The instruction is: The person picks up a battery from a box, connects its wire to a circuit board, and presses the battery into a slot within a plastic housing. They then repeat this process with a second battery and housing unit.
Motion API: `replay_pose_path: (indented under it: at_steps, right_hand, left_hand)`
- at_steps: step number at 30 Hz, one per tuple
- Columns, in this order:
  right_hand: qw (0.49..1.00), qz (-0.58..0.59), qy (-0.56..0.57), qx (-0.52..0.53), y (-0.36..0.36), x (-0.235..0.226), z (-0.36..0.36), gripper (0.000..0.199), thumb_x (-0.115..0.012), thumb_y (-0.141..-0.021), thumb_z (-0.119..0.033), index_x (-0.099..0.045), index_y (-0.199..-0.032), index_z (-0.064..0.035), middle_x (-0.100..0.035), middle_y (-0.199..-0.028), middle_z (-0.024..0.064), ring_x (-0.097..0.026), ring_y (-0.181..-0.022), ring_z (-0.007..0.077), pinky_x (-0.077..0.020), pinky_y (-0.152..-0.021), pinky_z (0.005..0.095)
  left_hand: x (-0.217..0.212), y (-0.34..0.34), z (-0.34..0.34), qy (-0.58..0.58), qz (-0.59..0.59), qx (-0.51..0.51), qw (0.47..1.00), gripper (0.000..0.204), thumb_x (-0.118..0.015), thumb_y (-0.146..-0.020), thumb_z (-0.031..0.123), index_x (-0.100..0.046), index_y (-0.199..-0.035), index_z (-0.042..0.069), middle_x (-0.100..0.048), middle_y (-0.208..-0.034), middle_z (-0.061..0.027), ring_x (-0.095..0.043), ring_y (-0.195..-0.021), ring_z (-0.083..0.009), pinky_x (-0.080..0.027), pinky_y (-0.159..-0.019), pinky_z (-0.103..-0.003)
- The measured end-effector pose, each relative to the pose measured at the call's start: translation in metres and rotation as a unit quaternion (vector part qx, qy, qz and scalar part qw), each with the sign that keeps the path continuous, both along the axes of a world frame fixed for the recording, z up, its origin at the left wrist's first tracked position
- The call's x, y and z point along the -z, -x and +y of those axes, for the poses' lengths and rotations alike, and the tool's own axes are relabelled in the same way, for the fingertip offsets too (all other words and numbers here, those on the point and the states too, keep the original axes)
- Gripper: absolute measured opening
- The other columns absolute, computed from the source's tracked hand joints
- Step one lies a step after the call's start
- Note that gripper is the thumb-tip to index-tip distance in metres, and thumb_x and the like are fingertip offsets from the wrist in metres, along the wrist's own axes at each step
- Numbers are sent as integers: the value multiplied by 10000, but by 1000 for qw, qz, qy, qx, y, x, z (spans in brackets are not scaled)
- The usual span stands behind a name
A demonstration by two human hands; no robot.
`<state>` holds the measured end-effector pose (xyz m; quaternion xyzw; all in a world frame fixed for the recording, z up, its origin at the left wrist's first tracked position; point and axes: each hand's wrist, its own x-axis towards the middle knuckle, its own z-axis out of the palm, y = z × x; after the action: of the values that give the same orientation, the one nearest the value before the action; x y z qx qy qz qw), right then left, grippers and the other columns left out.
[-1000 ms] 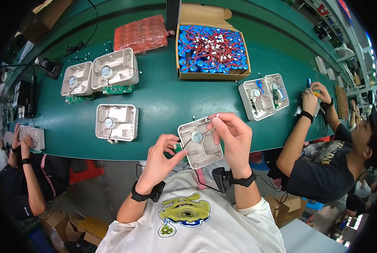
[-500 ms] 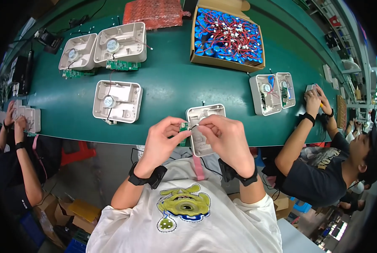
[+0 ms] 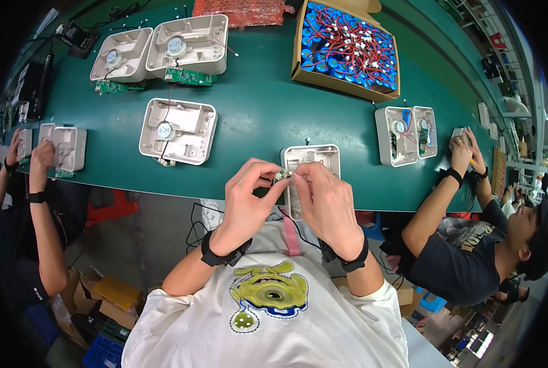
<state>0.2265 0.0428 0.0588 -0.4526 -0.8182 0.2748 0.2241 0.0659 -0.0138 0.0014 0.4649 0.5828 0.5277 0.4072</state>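
A white plastic housing shell (image 3: 314, 161) rests at the near edge of the green table (image 3: 255, 110), partly hidden behind my hands. My left hand (image 3: 249, 190) pinches a small round metal part (image 3: 280, 176) at its fingertips. My right hand (image 3: 326, 196) lies over the shell, its fingers meeting the left hand at that small part. Both wrists wear black bands.
Another white shell with a round part (image 3: 177, 130) lies to the left, two more with green circuit boards (image 3: 163, 52) behind it. A cardboard box of blue cells with red wires (image 3: 347, 43) stands at the back. Two open shells (image 3: 406, 132) lie at right. Persons work on both sides.
The shell, held up in both hands a second ago, has come down onto the table edge. My fingers have closed together over a small part on it.
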Motion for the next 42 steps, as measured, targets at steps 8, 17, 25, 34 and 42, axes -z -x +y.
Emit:
replay_pose_path:
  at_steps: [8, 17, 25, 34, 42]
  right_hand:
    - [999, 7, 34, 15, 2, 4, -1, 96, -664, -1022, -79, -635, -1037, 11, -687, -836, 190, -650, -666, 367, -503, -614, 433]
    - [969, 65, 214, 103, 6, -3, -6, 122, -621, -1050, -83, -653, -990, 18, -545, -631, 20, -454, -579, 81, -379, -538, 313]
    - [959, 73, 252, 109, 5, 4, -7, 121, -614, -1045, -90, -655, -994, 12, -600, -662, 13, -503, -602, 67, -400, -550, 285]
    - [972, 26, 204, 110, 10, 1, 2, 102, -637, -1002, -86, -671, -997, 10, -712, -714, 114, -646, -605, 156, -474, -567, 331]
    - [991, -8, -117, 70, -8, -34, 69, 185, -705, -976, -130, -741, -1139, -50, -730, -770, 157, -718, -690, 357, -553, -640, 445]
  left_hand:
    - [2, -8, -1, -73, 39, -45, 996, 260, -820, -868, -60, -694, -1093, -25, -692, -1034, -129, -716, -842, -204, -634, -730, -313]
    - [4, -9, -5, -136, 141, -58, 979, 280, -829, -824, -105, -733, -1075, -29, -716, -1068, -153, -725, -916, -273, -600, -789, -339]
    - [12, -9, -9, -162, 133, -59, 976, 317, -852, -797, -99, -746, -1088, -31, -728, -1069, -156, -717, -925, -285, -587, -799, -349]
    - [14, -3, -1, -199, 140, -45, 969, 289, -837, -822, -102, -743, -1089, -48, -720, -1061, -154, -719, -899, -261, -596, -771, -329]
    - [30, -1, 0, -106, -17, -64, 992, 257, -799, -887, -106, -681, -1110, -55, -667, -1132, -125, -684, -950, -164, -593, -795, -277]
